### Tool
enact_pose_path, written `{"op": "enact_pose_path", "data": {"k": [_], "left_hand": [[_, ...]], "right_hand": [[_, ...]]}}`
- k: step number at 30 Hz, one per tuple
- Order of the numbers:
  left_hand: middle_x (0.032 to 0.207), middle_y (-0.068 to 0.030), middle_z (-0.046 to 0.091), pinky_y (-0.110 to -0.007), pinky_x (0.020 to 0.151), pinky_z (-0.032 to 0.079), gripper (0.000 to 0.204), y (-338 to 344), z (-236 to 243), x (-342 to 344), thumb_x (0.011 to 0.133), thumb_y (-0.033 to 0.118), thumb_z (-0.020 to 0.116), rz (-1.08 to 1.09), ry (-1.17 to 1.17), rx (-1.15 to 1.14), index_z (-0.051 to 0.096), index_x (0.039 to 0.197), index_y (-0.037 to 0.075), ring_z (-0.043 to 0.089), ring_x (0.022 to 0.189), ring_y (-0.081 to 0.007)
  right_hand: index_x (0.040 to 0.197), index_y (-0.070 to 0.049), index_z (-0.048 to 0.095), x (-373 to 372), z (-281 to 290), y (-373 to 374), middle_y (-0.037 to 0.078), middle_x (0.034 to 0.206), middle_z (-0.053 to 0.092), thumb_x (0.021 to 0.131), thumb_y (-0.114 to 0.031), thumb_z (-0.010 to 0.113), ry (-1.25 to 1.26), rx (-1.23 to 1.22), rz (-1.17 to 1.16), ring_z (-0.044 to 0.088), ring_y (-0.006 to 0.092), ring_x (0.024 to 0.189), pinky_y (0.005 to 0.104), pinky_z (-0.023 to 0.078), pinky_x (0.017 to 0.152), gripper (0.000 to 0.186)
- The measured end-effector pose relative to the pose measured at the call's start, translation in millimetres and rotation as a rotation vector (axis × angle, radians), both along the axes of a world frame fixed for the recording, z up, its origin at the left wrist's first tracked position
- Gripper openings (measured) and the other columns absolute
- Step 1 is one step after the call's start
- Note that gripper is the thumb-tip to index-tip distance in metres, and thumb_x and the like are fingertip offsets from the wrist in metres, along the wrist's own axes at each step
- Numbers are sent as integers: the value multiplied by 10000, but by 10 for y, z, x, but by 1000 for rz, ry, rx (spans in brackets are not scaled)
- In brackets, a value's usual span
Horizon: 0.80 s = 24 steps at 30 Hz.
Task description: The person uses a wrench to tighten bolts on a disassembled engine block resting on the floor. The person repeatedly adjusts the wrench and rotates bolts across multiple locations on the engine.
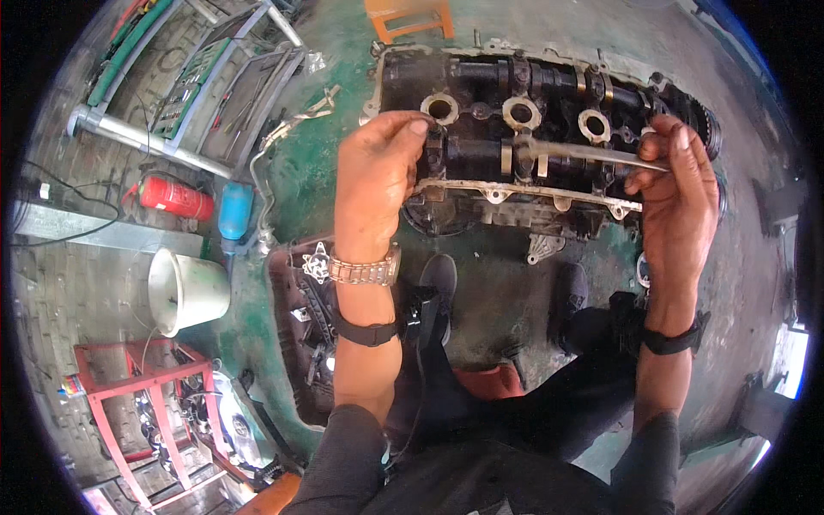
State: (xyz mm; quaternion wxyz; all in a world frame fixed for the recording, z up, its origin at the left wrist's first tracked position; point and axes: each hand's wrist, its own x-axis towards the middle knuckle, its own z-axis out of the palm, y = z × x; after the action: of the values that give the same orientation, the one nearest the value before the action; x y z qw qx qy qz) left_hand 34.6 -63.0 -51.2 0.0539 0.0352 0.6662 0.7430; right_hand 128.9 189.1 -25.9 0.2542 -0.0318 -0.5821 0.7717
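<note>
In front of me lies an engine (472,163) with its top uncovered, showing dark oily camshafts and several round pale-rimmed holes. My right hand (682,189), over the engine's right end, has its fingers closed round a slim metal tool (601,154) with a long handle. The tool reaches left across the camshafts, and its far end is too blurred to name. At the engine's left end my left hand (378,163) is closed, thumb and forefinger pinched together. Whatever is between those fingertips cannot be made out against the dark metal.
A brown tray (287,343) with metal parts lies on the left floor. Further left are a white bucket (193,292), a red fire extinguisher (176,197), a blue bottle (233,210), a tool cart (154,142) and a red metal frame (142,378). An orange stool (410,17) stands beyond the engine.
</note>
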Motion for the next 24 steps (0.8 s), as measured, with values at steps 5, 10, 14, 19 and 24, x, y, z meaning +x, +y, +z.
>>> {"op": "enact_pose_path", "data": {"k": [5, 10, 14, 19, 24], "left_hand": [[680, 53, 531, -201, 451, 286, 145, 17, -79, -37, 914, 77, 612, 15, 107, -145, 680, 996, -22, 396, 543, -17], [672, 50, 508, -202, 464, 301, 158, 3, -82, -13, 937, 80, 576, 12, -39, -2, 677, 1027, -2, 407, 549, -31], [660, 47, 496, -200, 470, 308, 164, 1, -80, -17, 947, 96, 564, -10, -53, -17, 679, 1023, 6, 409, 546, -35], [661, 46, 500, -202, 475, 311, 158, -1, -119, -31, 945, 102, 568, -21, -19, 16, 681, 1005, 10, 416, 562, -37], [632, 64, 449, -184, 401, 243, 201, 22, -126, -19, 961, 157, 540, -16, 23, -35, 672, 1054, 37, 330, 461, -16]], "right_hand": [[1155, 12, 599, -19, -189, -203, 129, 1006, 684, 962, -130, 564, -32, -66, 121, 669, 186, 817, 295, 562, 717, 242], [1159, 13, 604, -14, -306, -440, 126, 1072, 680, 939, -79, 587, -81, 22, 150, 668, 196, 940, 305, 558, 814, 239], [1165, 10, 602, -7, -376, -551, 117, 1086, 675, 926, -13, 577, -69, 26, 197, 663, 188, 952, 308, 544, 846, 242], [1163, 19, 597, 9, -418, -629, 110, 1100, 669, 913, 24, 579, -63, 99, 183, 656, 172, 954, 292, 522, 861, 251], [1162, 43, 594, 89, -403, -724, 106, 1079, 678, 887, 34, 610, -57, 258, 185, 649, 150, 971, 268, 509, 858, 276]]}}
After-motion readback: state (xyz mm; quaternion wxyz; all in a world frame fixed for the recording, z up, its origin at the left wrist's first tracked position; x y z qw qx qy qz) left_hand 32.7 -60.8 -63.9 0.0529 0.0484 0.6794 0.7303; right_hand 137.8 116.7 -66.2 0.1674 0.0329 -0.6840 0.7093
